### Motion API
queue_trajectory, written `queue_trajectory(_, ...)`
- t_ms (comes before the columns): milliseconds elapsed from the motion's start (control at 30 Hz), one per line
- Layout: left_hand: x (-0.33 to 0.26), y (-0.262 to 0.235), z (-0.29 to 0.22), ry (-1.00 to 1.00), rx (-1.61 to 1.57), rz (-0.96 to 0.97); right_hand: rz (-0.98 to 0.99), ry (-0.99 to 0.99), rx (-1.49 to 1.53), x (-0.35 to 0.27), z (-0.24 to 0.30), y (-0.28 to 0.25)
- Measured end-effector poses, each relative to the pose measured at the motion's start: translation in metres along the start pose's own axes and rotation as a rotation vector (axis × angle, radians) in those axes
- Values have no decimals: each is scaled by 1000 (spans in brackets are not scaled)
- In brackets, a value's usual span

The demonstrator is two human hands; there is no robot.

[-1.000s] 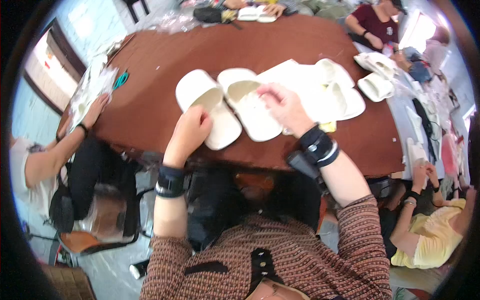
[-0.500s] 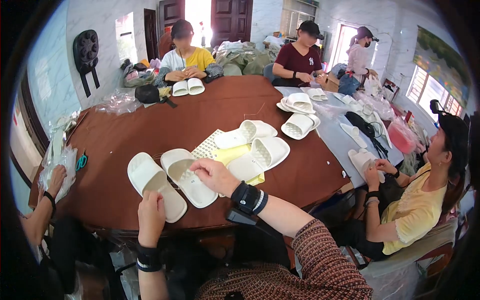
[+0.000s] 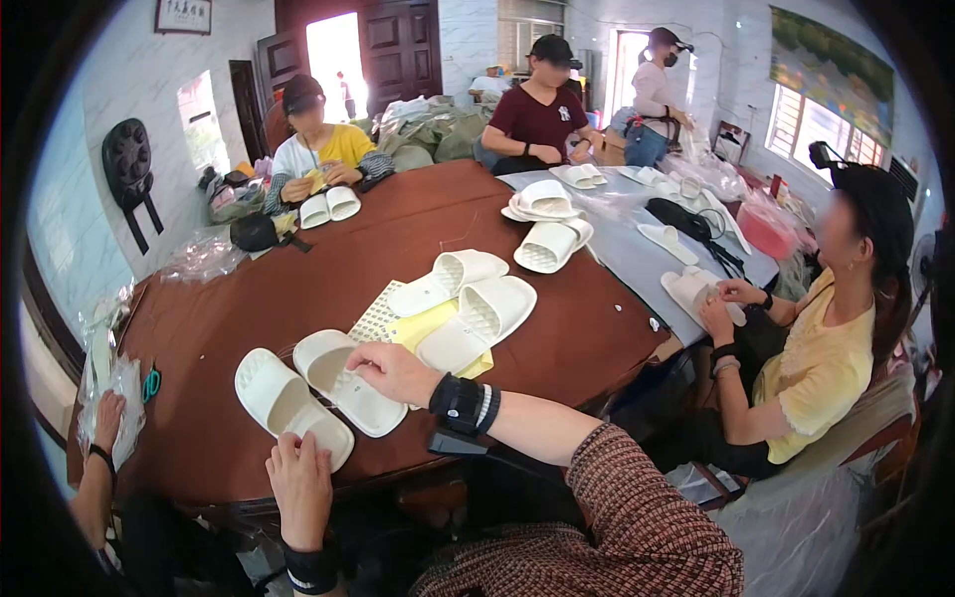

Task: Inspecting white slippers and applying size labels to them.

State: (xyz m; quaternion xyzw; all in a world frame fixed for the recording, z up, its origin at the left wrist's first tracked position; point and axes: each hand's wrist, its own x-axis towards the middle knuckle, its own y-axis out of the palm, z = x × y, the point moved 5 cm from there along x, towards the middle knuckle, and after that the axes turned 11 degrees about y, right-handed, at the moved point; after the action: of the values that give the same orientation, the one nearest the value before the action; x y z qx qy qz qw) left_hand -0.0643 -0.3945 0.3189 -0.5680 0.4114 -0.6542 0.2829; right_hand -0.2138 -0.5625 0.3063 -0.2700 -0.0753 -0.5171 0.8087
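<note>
Two white slippers lie side by side in front of me, the left slipper (image 3: 267, 376) and the right slipper (image 3: 370, 410), straps pointing away. Over the right slipper's footbed is my right hand (image 3: 398, 376), its thumb and fingertips pinched together; whatever is between them is too small to make out. My left hand (image 3: 301, 490) is at the heel end of the left slipper, fingers curled down by its edge, and their tips are partly hidden. Just beyond, another white slipper pair (image 3: 461, 323) rests partly on a yellow cloth (image 3: 428, 323) and a perforated cream sheet (image 3: 374, 316).
A brown-covered table (image 3: 199, 398) spreads ahead. Teal scissors (image 3: 151, 384) lie at left beside clear plastic and another person's hand (image 3: 107, 423). More slippers (image 3: 549, 244) are stacked at right, near a grey-covered table. Co-workers sit across and at right; one stands at the back.
The view has shifted, so the room appears farther left and lower. My left hand has slid nearer to the left slipper's heel. My right hand stays pinched over the right slipper.
</note>
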Motion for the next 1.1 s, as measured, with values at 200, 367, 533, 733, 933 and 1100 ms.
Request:
queue_trajectory(200, -4, 4, -1, -5, -9, 36, 4, 0, -11, -1, 3, 1)
queue_trajectory(367, -5, 3, -5, -1, 44, 26, 15, -3, -16, -2, 6, 1)
queue_trajectory(533, -2, 1, -3, 7, -3, 36, 8, -14, 13, 0, 4, 0)
queue_trajectory(733, 0, 4, -6, -33, 16, 68, 8, -19, -9, 1, 3, -2)
queue_trajectory(933, -6, 4, -8, -37, 24, 13, -7, -18, 15, -1, 3, 0)
queue_trajectory(1100, -10, 2, -6, -65, 20, 17, 9, -53, -57, -1, 6, 4)
